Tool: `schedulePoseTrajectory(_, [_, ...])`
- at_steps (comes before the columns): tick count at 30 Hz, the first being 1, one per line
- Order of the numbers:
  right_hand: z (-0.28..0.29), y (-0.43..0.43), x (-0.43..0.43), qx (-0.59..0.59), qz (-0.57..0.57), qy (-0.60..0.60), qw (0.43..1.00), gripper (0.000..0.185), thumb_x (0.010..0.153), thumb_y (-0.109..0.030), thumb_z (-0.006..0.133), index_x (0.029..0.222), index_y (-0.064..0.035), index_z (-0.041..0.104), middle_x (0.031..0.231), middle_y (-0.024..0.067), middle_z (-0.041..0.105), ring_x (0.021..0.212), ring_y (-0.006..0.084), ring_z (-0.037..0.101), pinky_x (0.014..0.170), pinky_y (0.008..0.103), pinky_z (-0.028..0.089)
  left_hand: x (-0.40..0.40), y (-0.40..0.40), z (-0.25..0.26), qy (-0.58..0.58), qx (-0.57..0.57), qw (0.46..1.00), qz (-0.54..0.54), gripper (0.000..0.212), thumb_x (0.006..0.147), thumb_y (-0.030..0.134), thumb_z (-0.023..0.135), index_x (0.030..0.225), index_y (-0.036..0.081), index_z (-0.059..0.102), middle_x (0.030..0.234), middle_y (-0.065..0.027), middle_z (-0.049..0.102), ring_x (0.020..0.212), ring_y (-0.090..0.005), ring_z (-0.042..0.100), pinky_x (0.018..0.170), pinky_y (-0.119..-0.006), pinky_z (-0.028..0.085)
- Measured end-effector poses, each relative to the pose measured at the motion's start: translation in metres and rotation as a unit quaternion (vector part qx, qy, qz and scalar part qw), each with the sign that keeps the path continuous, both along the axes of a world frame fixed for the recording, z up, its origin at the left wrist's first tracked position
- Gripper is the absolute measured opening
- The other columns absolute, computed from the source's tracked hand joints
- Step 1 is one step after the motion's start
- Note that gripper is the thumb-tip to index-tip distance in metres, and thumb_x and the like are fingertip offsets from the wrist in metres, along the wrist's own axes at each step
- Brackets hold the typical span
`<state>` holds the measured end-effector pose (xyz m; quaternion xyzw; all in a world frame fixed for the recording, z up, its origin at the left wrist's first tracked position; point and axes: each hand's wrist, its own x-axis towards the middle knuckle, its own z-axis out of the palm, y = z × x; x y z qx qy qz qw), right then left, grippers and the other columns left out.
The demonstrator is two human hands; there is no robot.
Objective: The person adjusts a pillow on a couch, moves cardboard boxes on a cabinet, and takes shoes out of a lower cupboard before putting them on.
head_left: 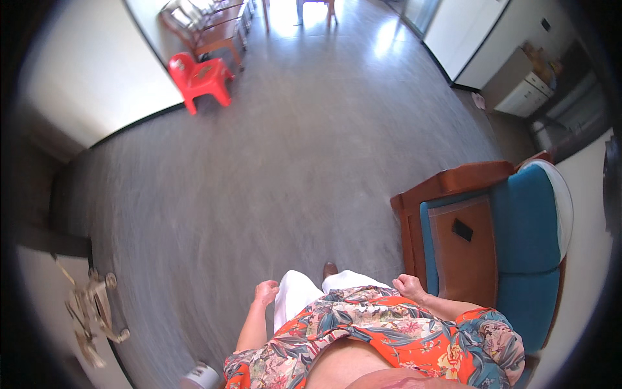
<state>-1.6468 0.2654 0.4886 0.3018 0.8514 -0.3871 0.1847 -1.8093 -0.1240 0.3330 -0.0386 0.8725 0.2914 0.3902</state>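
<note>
My left hand (267, 292) hangs beside my white trouser leg (294, 295), its fingers curled in and nothing seen in it. On the other side, my right hand (409, 287) is also a loose fist, close to the front of a wooden sofa (409, 243) with blue cushions (525, 219). A brown seat mat (466, 267) covers part of the sofa seat, and a black phone-like object (462, 230) lies on it. One brown shoe (330, 269) shows on the grey floor (291, 185) before me.
A red plastic child's chair (201, 80) stands by the left wall, near wooden furniture (218, 31). A folded wheeled frame (95, 311) leans at lower left, with a white container (200, 377) nearby. At upper right are a white cabinet (522, 97) and pale slippers (478, 100).
</note>
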Motion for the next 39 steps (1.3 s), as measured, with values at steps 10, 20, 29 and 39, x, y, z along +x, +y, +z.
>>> schedulePoseTrajectory(10, [-0.002,0.018,-0.089,-0.084,-0.135,-0.023,0.987,0.033,0.077,-0.031,0.049,0.069,-0.0002,0.054,0.066,0.0189,0.054,0.063,0.0297,0.054,0.054,0.0362,0.040,-0.187,0.028,-0.040,-0.102,-0.132,0.976,-0.141,0.027,0.061,0.020,0.058,0.085,0.009,0.062,0.086,-0.0094,0.060,0.082,-0.0206,0.057,0.076,-0.027,0.044])
schedulePoseTrajectory(20, [0.007,0.035,-0.142,-0.097,-0.292,-0.056,0.950,0.031,0.078,-0.032,0.047,0.072,-0.0033,0.056,0.062,0.0166,0.054,0.057,0.0278,0.054,0.052,0.0355,0.040,-0.445,0.231,0.002,0.093,-0.117,0.937,-0.315,0.024,0.065,0.020,0.054,0.085,0.011,0.062,0.087,-0.0105,0.060,0.085,-0.0241,0.056,0.075,-0.031,0.044])
schedulePoseTrajectory(29, [-0.023,0.183,-0.211,-0.060,-0.243,0.005,0.968,0.031,0.078,-0.031,0.047,0.074,-0.0016,0.056,0.064,0.0168,0.055,0.056,0.0265,0.054,0.052,0.0351,0.040,-0.477,0.418,-0.025,0.101,-0.002,0.907,-0.408,0.023,0.068,0.025,0.052,0.085,0.013,0.062,0.084,-0.0114,0.060,0.082,-0.0253,0.056,0.073,-0.032,0.045])
schedulePoseTrajectory(39, [-0.022,0.347,-0.291,-0.080,-0.217,0.001,0.973,0.030,0.075,-0.032,0.050,0.074,-0.0029,0.058,0.067,0.0111,0.057,0.064,0.0190,0.055,0.057,0.0324,0.042,-0.531,0.510,-0.042,0.055,-0.121,0.862,-0.488,0.026,0.066,0.024,0.050,0.087,0.015,0.062,0.091,-0.0074,0.059,0.088,-0.0223,0.054,0.077,-0.030,0.043])
